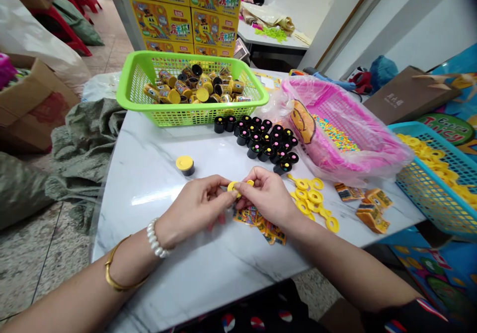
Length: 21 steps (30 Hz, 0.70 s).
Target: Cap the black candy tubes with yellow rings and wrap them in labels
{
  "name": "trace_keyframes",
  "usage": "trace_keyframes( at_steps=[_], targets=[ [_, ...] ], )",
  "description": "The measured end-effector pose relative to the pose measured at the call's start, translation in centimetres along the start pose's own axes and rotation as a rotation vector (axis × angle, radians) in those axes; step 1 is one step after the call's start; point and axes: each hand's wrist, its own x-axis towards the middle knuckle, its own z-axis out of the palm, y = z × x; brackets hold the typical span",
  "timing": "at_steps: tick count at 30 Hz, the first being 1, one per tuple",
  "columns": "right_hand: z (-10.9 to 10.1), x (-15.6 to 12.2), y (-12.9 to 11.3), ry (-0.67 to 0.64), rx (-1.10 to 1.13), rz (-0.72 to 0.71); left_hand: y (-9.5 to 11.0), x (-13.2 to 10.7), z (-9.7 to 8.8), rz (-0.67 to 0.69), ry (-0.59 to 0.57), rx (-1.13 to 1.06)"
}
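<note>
Between the fingertips of my left hand (197,203) and my right hand (269,197) is a yellow plastic ring piece (233,188). Both hands are closed on it in a pinch, and the fingers cover part of it. Under my right hand lie printed orange labels (275,231). More yellow ring pieces (315,197) are loosely piled to the right of that hand. Left of the hands stands a small black cup with a yellow lid (185,165). Beyond my hands, several black cups (266,152) stand in a cluster, with small pink, yellow or green candies visible in their tops.
A green basket (194,115) of wrapped yellow-and-black cups stands at the back. A plastic-lined pink basket (367,161) holds colourful candy beads. At the right is a blue basket (428,199) of yellow pieces, near stacks of labels (374,211). Yellow cartons (212,25) rise behind.
</note>
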Motion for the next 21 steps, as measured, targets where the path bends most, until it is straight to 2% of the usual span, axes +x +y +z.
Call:
trace_keyframes(
  at_steps=[4, 8, 10, 13, 18, 20, 21],
  targets=[
    [-0.4, 0.0, -0.1, -0.051, 0.003, 0.059, 0.3, 0.4, 0.4, -0.129, -0.022, -0.191],
    [-1.0, 0.3, 0.0, -0.106, -0.028, 0.016, 0.5, 1.0, 1.0, -0.152, 0.046, -0.243],
    [-1.3, 0.4, 0.2, -0.137, -0.029, -0.013, 0.3, 0.9, 1.1, -0.138, 0.041, -0.228],
    [-1.4, 0.6, 0.3, -0.162, -0.027, -0.010, -0.1, 0.3, 1.3, -0.047, 0.031, -0.171],
    [-1.5, 0.7, 0.1, -0.081, -0.021, -0.101, -1.1, -0.2, 1.6, 0.286, 0.280, 0.226],
    [-1.9, 0.7, 0.0, -0.147, 0.028, -0.047, -1.2, -0.1, 1.6, 0.296, 0.330, 0.230],
    [-2.2, 0.7, -0.1, -0.189, 0.086, -0.002, -1.2, 0.0, 1.6, 0.268, 0.317, 0.189]
  ],
)
